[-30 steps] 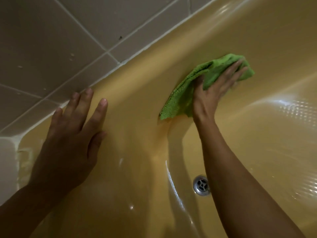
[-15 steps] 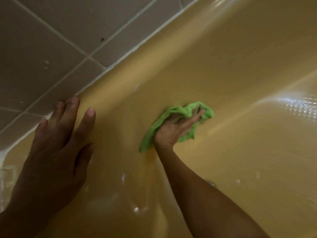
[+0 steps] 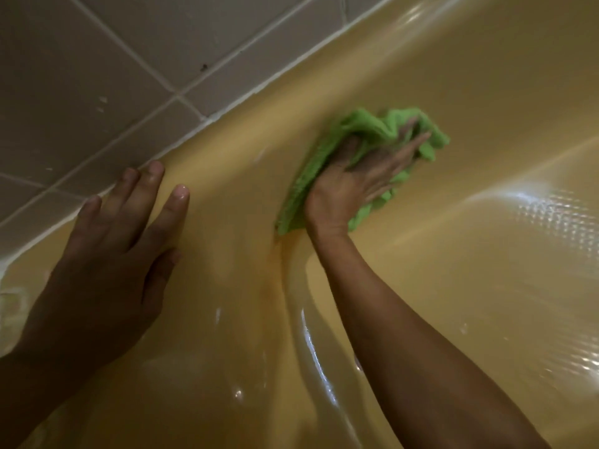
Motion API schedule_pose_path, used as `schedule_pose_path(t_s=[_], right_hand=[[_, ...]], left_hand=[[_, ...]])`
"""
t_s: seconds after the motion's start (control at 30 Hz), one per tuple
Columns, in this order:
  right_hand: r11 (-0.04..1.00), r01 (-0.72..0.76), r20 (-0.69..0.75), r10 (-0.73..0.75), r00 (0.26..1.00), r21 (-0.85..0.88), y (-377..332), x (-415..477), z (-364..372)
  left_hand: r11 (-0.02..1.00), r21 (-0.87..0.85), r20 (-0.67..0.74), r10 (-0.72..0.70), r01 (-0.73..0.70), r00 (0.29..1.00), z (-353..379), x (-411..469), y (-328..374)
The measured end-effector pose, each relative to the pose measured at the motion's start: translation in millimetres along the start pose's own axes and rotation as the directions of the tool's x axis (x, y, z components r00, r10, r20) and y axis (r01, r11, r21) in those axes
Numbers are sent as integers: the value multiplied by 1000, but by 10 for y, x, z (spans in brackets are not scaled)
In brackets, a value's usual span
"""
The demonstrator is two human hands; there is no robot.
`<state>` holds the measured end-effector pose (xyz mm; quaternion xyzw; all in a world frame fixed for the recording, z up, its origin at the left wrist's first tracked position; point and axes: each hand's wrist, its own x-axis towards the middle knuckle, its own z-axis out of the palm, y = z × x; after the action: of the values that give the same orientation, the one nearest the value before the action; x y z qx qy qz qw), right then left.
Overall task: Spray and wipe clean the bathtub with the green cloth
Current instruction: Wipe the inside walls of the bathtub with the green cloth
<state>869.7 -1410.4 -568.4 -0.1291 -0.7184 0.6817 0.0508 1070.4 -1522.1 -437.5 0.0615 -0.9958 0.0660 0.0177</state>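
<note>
The cloth lies bunched on the inner wall of the tub, at about 1 o'clock from the view's middle, under the right hand. That grip is spread, with fingers straight and pressing flat rather than pinching, though blur hides the thumb. The left hand, at 8 o'clock, rests flat with fingers splayed on the tub rim beside the tiles, holding nothing. The cloth looks light, soft and floppy, with a loose tail hanging toward 7 o'clock. It will likely fold and slide under the palm on this glossy, wet-looking surface. It is best held at its bunched middle, palm bearing down, so the tail trails.
</note>
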Motion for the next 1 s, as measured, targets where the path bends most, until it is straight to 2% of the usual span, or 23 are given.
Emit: schedule_pose_path(t_s=[0.07, 0.13, 0.2, 0.27, 0.33, 0.37, 0.43, 0.5, 0.57, 0.63, 0.7, 0.77, 0.87, 0.93, 1.0], right_hand=[[957, 275, 97, -266, 959, -96, -187, -51, 10], [904, 411, 221, -380, 898, -115, -105, -138, -39], [789, 594, 313, -531, 787, -155, 205, -115, -124], [691, 705, 427, -596, 680, -158, 485, 44, -211], [644, 746, 492, -600, 631, -170, 677, 216, -296], [649, 738, 492, -589, 641, -184, 750, 298, -331], [733, 654, 469, -518, 716, -189, 764, 438, -400], [839, 513, 400, -414, 817, -179, 639, 536, -417], [907, 389, 329, -323, 888, -162, 403, 573, -392], [922, 358, 273, -310, 911, -146, 189, 568, -349], [884, 442, 278, -391, 878, -152, 39, 528, -299], [766, 614, 334, -537, 775, -193, -9, 461, -269], [514, 842, 468, -710, 526, -167, 156, 380, -266], [372, 918, 546, -744, 385, -141, 410, 432, -297], [248, 958, 613, -737, 285, -147, 710, 576, -384]], left_hand=[[1000, 3, -6, 15, -15, 1000, 7, 47, -20], [999, 13, -27, 32, -31, 999, 34, 61, -35], [998, 34, -37, 61, -59, 997, 68, 73, -76], [997, 37, -32, 69, -67, 997, 116, 101, -113], [995, 39, -44, 98, -96, 994, 154, 158, -111], [992, 34, -49, 121, -119, 991, 156, 199, -112], [991, 25, -53, 130, -129, 990, 168, 252, -117], [990, 28, -49, 137, -135, 989, 162, 281, -122], [989, 31, -43, 147, -146, 988, 174, 301, -136], [988, 42, -47, 148, -147, 988, 175, 311, -131], [986, 52, -63, 159, -156, 985, 176, 320, -122], [984, 65, -80, 170, -165, 982, 187, 328, -112], [987, 58, -86, 155, -151, 984, 207, 341, -114], [986, 62, -91, 157, -152, 983, 220, 335, -131], [987, 66, -100, 156, -150, 983, 244, 331, -148]])
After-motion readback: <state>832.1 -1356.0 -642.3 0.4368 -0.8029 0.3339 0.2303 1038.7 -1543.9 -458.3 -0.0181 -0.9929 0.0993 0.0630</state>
